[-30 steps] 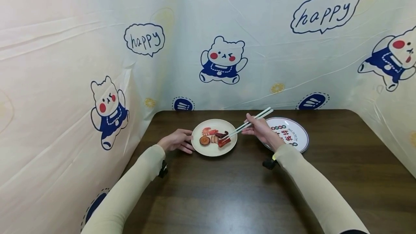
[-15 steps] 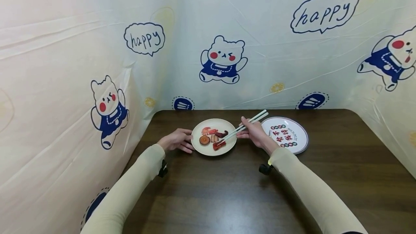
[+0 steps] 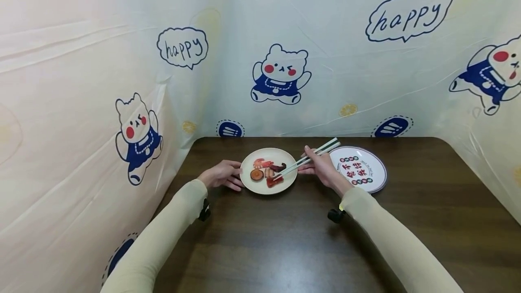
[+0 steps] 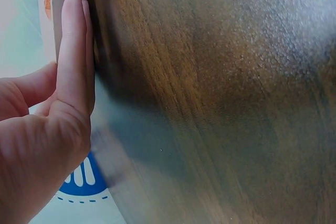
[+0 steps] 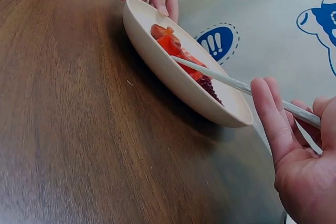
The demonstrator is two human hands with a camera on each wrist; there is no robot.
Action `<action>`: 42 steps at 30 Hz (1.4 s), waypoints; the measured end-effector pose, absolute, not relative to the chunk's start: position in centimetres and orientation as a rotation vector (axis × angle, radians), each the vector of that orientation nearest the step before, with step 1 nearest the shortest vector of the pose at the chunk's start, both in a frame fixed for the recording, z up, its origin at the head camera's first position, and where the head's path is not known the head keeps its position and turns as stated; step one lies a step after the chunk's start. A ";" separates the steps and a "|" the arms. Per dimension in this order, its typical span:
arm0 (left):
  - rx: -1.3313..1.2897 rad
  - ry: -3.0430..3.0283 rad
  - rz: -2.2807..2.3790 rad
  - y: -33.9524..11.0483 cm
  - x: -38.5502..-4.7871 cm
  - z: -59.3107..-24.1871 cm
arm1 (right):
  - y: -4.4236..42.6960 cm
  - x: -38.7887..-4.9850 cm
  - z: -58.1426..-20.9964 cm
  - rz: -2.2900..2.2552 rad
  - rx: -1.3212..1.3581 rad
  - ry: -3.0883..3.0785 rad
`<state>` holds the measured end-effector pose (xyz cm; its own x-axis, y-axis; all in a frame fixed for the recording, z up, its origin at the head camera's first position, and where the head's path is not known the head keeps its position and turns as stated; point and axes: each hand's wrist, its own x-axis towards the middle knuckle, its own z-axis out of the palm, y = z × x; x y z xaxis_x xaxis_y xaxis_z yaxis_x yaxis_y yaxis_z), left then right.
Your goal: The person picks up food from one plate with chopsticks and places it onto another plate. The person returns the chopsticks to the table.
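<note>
A cream plate [image 3: 252,188] stands at the table's far side with several food pieces on it: a shrimp [image 3: 262,163], a round brown slice [image 3: 257,175], a dark curled piece [image 3: 278,167] and a reddish-brown piece [image 3: 274,182]. My left hand [image 3: 221,175] holds the plate's left rim, thumb at the edge and fingers [image 4: 73,51] extended along its side. In my right hand [image 3: 322,166] I grip a pair of pale chopsticks [image 3: 311,156]. Their tips reach into the plate and touch the reddish-brown piece; whether they pinch it I cannot tell.
A white plate [image 3: 368,162] with a dark rim and red lettering lies to the right, partly behind my right hand. The brown wooden table [image 3: 293,238] ends at a printed cloth [image 3: 325,58] hanging behind and at both sides.
My right hand has moved slightly left with the chopsticks. The reddish-brown piece has shifted a little left on the plate. My left hand stays at the rim.
</note>
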<state>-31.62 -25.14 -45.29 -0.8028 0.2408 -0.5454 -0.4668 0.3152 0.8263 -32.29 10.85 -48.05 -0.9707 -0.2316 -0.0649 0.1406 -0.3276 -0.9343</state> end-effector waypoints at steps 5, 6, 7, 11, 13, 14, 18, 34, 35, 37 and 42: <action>-0.184 1.979 1.557 -25.1 -31.9 -45.4 | 11.8 -32.2 -47.7 -2.402 -0.081 1.665; -0.183 1.979 1.559 -25.1 -31.9 -45.4 | 12.0 -32.1 -47.6 -2.406 -0.069 1.667; -0.189 1.976 1.561 -25.1 -32.0 -45.4 | 12.3 -32.1 -47.6 -2.410 -0.060 1.668; -0.199 1.979 1.554 -25.1 -32.0 -45.5 | 13.1 -31.9 -47.2 -2.431 -0.046 1.666; -0.200 1.981 1.552 -25.1 -32.1 -45.5 | 13.4 -31.9 -47.0 -2.442 -0.052 1.659; -0.199 1.984 1.550 -25.1 -32.0 -45.4 | 13.5 -31.9 -47.0 -2.444 -0.060 1.655; -0.198 1.991 1.551 -25.1 -32.0 -45.4 | 13.9 -31.8 -46.6 -2.463 -0.088 1.633; -0.195 1.970 1.556 -25.2 -31.7 -45.3 | 15.7 -30.3 -45.6 -2.400 -0.180 1.717; -0.193 1.972 1.555 -25.2 -31.8 -45.4 | 15.8 -30.2 -45.5 -2.394 -0.191 1.724; -0.195 1.974 1.557 -25.2 -31.8 -45.4 | 15.9 -30.0 -45.2 -2.390 -0.204 1.727; -0.204 1.979 1.554 -25.2 -31.8 -45.3 | 16.0 -29.4 -44.6 -2.380 -0.235 1.748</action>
<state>-31.80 -25.17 -45.30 -0.8034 0.2413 -0.5443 -0.4716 0.3001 0.8292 -29.43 16.00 -44.59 -0.9715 -0.2363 0.0211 0.0504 -0.2929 -0.9548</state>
